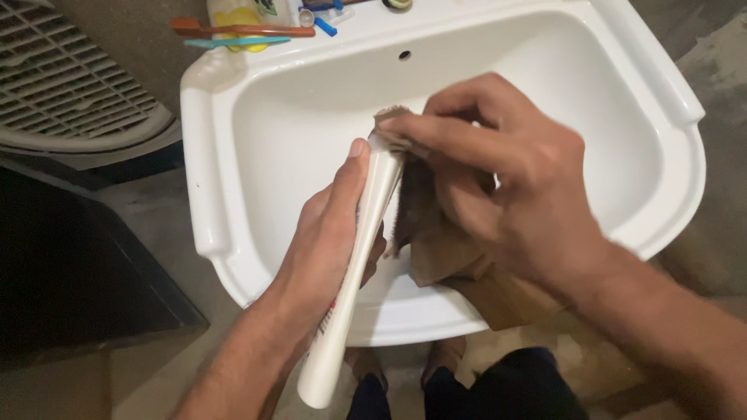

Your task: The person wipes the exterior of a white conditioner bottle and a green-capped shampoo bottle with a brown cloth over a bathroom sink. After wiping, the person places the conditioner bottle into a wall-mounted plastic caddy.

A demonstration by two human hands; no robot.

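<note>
Over the white ceramic basin [233, 148], my left hand [327, 241] clamps mid-length around a long white plastic tube [354, 264], light, stiff, probably slippery; my right hand [506, 187] pinches a soft brown cloth [436, 241] on its tip.

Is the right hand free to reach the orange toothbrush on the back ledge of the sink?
Probably not as it stands: the right hand is pressing a brown cloth against the white tube, though the way to the orange toothbrush looks unobstructed.

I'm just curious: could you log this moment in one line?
left hand: holds white tube | right hand: presses brown cloth on tube end | over white sink
</note>
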